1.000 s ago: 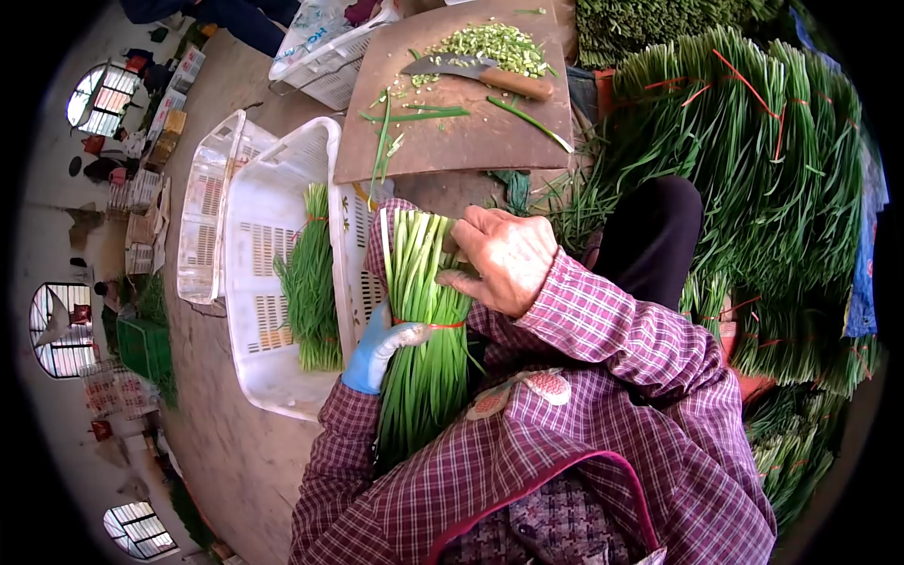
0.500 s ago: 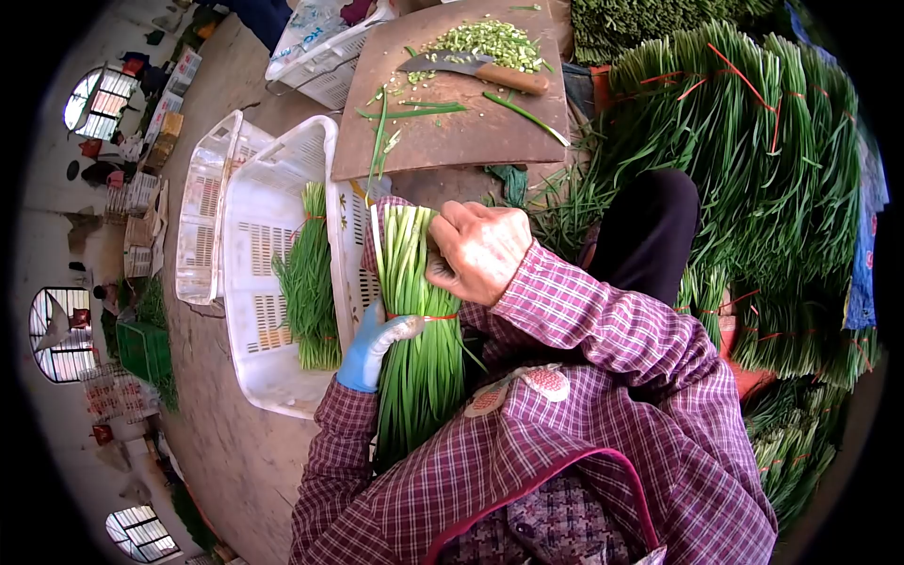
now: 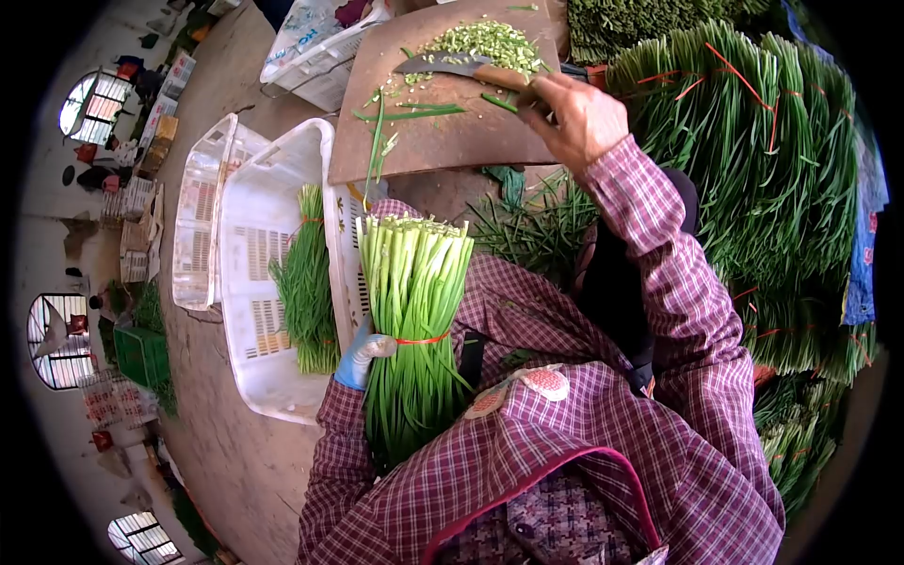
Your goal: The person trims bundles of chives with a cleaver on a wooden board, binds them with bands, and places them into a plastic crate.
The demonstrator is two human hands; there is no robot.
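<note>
My left hand (image 3: 363,358), in a blue and white glove, is closed around a bunch of garlic chives (image 3: 414,320) in front of my lap. A red band circles the bunch near the thumb, and the pale cut ends point up. Most of the left fingers are hidden behind the stalks. My bare right hand (image 3: 582,121) reaches over the near right edge of the chopping board (image 3: 443,151), its fingers closed on the handle end of a knife (image 3: 499,75). The knife lies flat, its blade pointing left beside a heap of chopped stem pieces (image 3: 490,42).
A white plastic crate (image 3: 259,330) on the left holds another banded bunch of chives (image 3: 311,282). A second crate (image 3: 198,226) stands beyond it. Many banded bunches (image 3: 734,141) are piled on the right. Loose green leaves (image 3: 527,231) lie on the floor below the board.
My right hand has moved from the chives up and right to the knife handle. The bunch now stands in full view in my left hand.
</note>
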